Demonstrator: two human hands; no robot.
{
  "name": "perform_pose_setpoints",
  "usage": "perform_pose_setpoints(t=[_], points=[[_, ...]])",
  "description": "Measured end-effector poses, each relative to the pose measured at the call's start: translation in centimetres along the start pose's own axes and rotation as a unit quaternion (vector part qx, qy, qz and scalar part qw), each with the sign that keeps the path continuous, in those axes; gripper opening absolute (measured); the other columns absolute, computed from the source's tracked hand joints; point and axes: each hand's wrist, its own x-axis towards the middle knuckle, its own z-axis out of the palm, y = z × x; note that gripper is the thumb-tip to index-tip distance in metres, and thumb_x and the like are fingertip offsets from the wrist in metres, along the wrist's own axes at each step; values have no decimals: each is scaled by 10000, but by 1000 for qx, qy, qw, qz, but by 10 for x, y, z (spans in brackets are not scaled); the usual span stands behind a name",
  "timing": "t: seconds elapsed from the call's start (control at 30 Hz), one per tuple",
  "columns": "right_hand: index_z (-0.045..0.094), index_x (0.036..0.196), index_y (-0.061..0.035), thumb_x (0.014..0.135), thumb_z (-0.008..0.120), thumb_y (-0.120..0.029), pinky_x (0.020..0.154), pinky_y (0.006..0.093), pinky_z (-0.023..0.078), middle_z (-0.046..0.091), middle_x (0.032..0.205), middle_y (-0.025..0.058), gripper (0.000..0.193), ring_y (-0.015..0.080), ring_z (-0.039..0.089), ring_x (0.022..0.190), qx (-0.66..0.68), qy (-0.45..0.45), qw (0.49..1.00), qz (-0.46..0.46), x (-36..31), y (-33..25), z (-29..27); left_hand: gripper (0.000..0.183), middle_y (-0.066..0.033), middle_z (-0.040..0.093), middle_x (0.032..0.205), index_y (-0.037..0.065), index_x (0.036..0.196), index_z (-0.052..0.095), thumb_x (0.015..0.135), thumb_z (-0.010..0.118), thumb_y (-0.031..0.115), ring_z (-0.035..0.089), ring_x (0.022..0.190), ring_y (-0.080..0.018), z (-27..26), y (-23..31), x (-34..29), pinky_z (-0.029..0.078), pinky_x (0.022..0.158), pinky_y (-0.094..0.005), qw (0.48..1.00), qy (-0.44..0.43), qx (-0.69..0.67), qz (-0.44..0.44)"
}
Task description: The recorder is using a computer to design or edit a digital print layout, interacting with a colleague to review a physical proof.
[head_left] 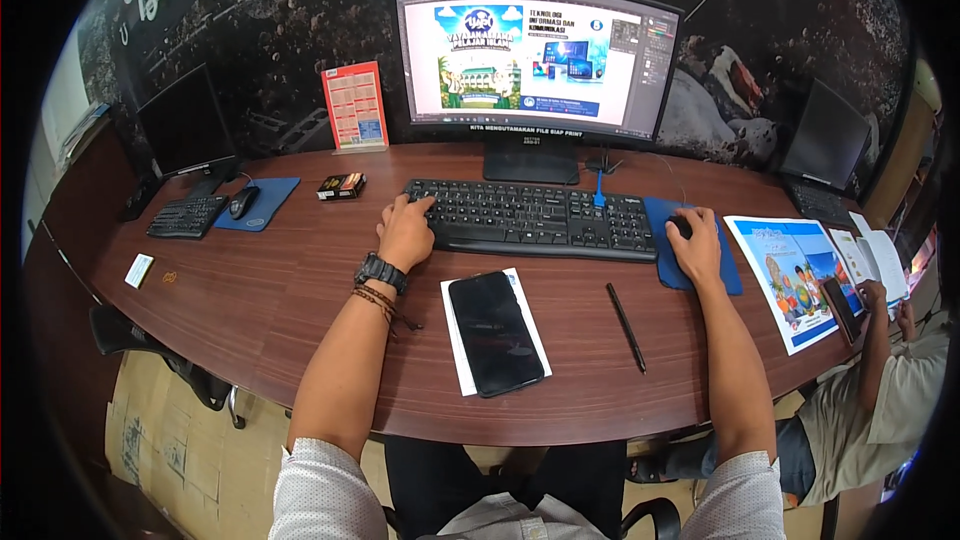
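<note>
My left hand (406,233) rests at the left end of a long black keyboard (525,215), its fingers spread over the keys and its wrist wearing a dark watch and brown bracelets. On a blue mouse pad (726,276) to the right, my right hand (700,248) covers a black mouse (682,227), which shows only in part. Behind the keyboard stands a curved monitor (618,90) with two colourful page layouts on its screen. Between my forearms lie a black smartphone (495,335) on white paper (462,360) and a slim black pen (626,328).
At right, a co-worker's hand (873,295) is near a dark phone (843,310) and a printed colour sheet (790,285). A small dark box (342,186) and red desk calendar (356,108) stand left. Other screens (185,120) flank the brown desk (270,290).
</note>
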Motion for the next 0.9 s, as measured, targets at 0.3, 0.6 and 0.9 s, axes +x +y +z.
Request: perform_pose_setpoints(t=[0.3, 0.6, 0.9], points=[[689, 1153, -107, 833, 693, -319, 953, 446, 477, 568, 1241, 137, 384, 346, 571, 1153, 1, -30, 999, 20, 2, 8, -2, 523, -180, 428, 1484, 162, 1408, 540, 899, 539, 41, 383, 1349, -422, -2, -1, 2, 349, 1060, -607, 999, -34, 30, 2], [677, 1186, -106, 823, 685, -295, 985, 437, 460, 556, 1264, 151, 409, 348, 563, 1168, 10, -42, 999, 21, 1, 8, -4, 664, -214, 321, 1547, 170, 1486, 426, 852, 512, -5, 291, 1398, -491, -4, 4, 0, 250, 1101, -687, 999, -50, 15, -14], [651, 1234, -95, 822, 688, -304, 1005, 434, 448, 530, 1294, 148, 463, 341, 547, 1197, 7, -48, 998, 25, -1, 7, -2, 655, -211, 334, 1539, 169, 1478, 440, 852, 522, -8, 304, 1394, -473, -5, 7, -1, 263, 1095, -681, 998, -56, 26, -15]])
